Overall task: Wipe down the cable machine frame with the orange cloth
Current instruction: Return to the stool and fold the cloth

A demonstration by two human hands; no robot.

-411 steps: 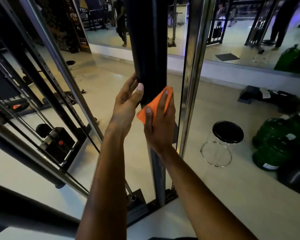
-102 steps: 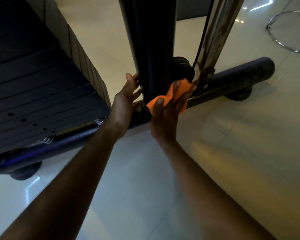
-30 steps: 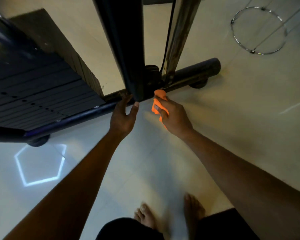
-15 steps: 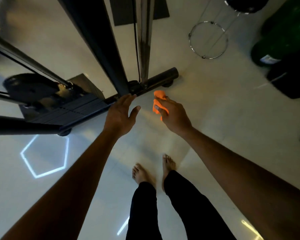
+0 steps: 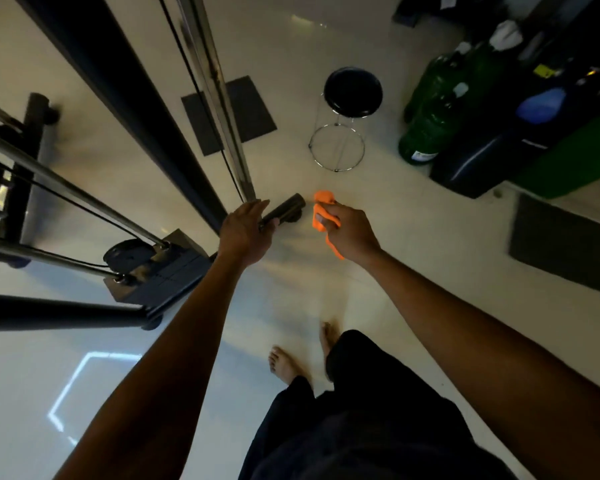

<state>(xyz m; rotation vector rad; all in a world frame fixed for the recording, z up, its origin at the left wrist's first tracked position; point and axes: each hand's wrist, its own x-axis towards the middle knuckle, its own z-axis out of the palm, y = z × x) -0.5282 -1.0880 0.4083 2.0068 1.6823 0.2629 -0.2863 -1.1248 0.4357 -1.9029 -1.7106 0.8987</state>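
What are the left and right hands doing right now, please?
Left hand: open, holding nothing.
Right hand: gripping the orange cloth.

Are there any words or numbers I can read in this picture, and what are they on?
No text here can be read.
White label on the big green plastic bottle: print too small and blurred.
Pale lettering on the dark blue container: blurred.
Small yellow tag on the dark equipment at top right: too small to read.
Orange cloth and black cable machine frame: no writing visible.
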